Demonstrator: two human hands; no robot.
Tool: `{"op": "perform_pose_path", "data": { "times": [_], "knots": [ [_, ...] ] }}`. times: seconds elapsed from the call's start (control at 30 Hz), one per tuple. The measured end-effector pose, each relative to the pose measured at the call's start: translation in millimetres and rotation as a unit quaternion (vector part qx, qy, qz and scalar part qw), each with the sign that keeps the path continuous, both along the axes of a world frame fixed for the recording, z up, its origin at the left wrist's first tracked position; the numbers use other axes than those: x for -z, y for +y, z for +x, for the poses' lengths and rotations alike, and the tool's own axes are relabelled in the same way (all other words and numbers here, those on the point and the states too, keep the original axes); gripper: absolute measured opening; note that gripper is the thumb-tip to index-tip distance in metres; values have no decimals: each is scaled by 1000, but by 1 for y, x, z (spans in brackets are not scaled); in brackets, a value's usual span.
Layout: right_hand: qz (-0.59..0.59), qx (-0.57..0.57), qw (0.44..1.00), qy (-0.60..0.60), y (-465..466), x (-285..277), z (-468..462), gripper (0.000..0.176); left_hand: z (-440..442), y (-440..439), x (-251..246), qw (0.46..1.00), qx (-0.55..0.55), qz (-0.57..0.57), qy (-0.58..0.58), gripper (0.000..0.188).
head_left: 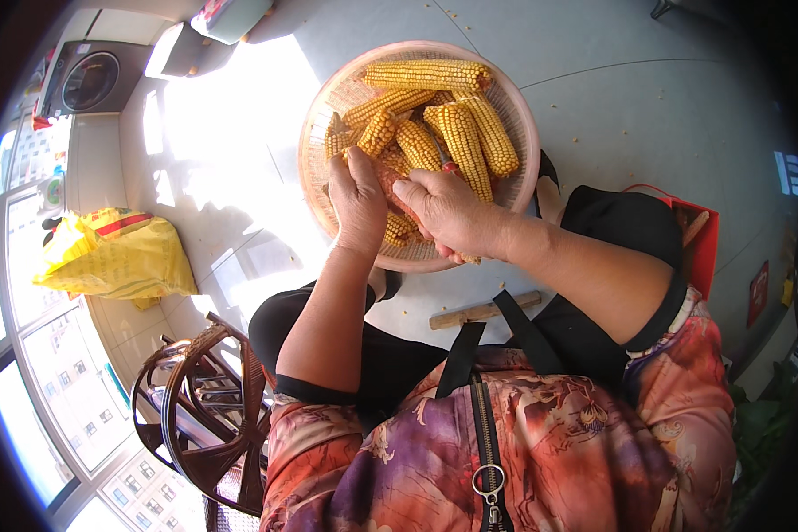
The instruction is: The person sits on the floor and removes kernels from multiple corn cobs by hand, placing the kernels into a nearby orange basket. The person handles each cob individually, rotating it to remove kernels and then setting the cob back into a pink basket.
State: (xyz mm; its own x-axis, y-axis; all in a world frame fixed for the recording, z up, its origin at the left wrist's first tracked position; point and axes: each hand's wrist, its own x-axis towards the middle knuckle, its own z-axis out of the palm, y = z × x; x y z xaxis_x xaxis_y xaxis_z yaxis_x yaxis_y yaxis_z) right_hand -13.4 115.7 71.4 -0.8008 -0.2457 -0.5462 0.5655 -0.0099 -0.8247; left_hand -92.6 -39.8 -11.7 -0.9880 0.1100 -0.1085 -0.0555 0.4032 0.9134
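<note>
A round pink woven plastic basket [532, 133] stands on the floor before me, holding several dried yellow corn cobs [464, 136]. Above its near side, both hands grip one corn cob [391, 185] whose middle shows reddish and bare of kernels. My left hand [359, 199] closes around the far end, its fingertips near some remaining kernels. Around the near end wraps my right hand [449, 213], with its thumb along the cob. A tool with a red part [449, 166] lies among the cobs just beyond my right hand; its kind is partly hidden.
A wooden stick [485, 310] lies on the floor between my feet and lap. To the right stands a red bag or box [705, 246] with cobs inside. At left are a yellow sack [126, 256], a dark rattan chair [206, 412] and a washing machine [93, 78]. Loose kernels dot the tiles.
</note>
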Motion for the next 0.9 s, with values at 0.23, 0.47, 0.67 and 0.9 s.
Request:
{"op": "perform_pose_path", "data": {
  "times": [0.23, 0.47, 0.67, 0.9],
  "knots": [
    [63, 2, 997, 39, 1, 13, 4, 43, 8, 3, -16, 991, -6, 93, -98, 42],
    [223, -35, 956, 189, -14, 26, 12, 28, -3, -1, -22, 995, -38, -17, -91, 50],
    [190, -8, 965, 183, -12, 39, 13, 28, -3, -1, -11, 996, -8, -83, -5, 44],
    [168, -30, 960, 223, 5, 26, 14, 35, -2, -10, -14, 997, 72, -5, -25, 35]
  ]
}}
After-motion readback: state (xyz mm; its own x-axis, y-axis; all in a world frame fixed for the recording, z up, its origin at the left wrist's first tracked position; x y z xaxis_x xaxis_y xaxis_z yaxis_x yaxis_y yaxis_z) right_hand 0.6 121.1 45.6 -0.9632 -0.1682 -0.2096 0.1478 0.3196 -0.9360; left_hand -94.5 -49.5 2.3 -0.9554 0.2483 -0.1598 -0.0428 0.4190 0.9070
